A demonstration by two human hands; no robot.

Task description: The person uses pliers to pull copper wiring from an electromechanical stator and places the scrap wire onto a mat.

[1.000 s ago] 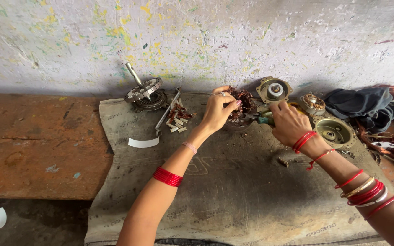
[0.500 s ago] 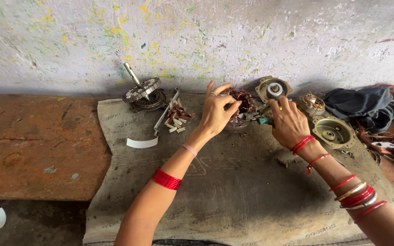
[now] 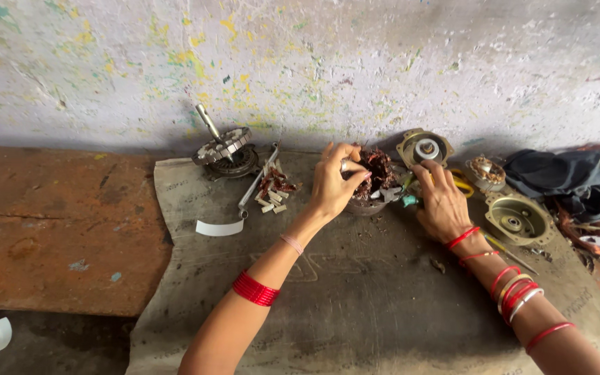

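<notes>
A motor stator with dark copper windings (image 3: 378, 175) sits on a grey sack cloth (image 3: 355, 305) near the wall. My left hand (image 3: 336, 184) grips the stator's left side, fingers curled over its top. My right hand (image 3: 440, 201) rests just right of it, closed on a small tool with a teal handle (image 3: 408, 200) whose tip points into the windings. Red bangles ring both forearms.
A rotor with shaft (image 3: 221, 147) and a metal strip with small white pieces (image 3: 269, 189) lie to the left. Round motor covers (image 3: 424, 148) (image 3: 519, 221), yellow-handled scissors (image 3: 461, 183), a dark cloth (image 3: 569, 175) and copper wire (image 3: 595, 236) lie to the right. A rusty board (image 3: 50, 222) borders the sack.
My left hand closed its fingers down onto the stator's top. My right hand shifted slightly left toward the windings with the tool.
</notes>
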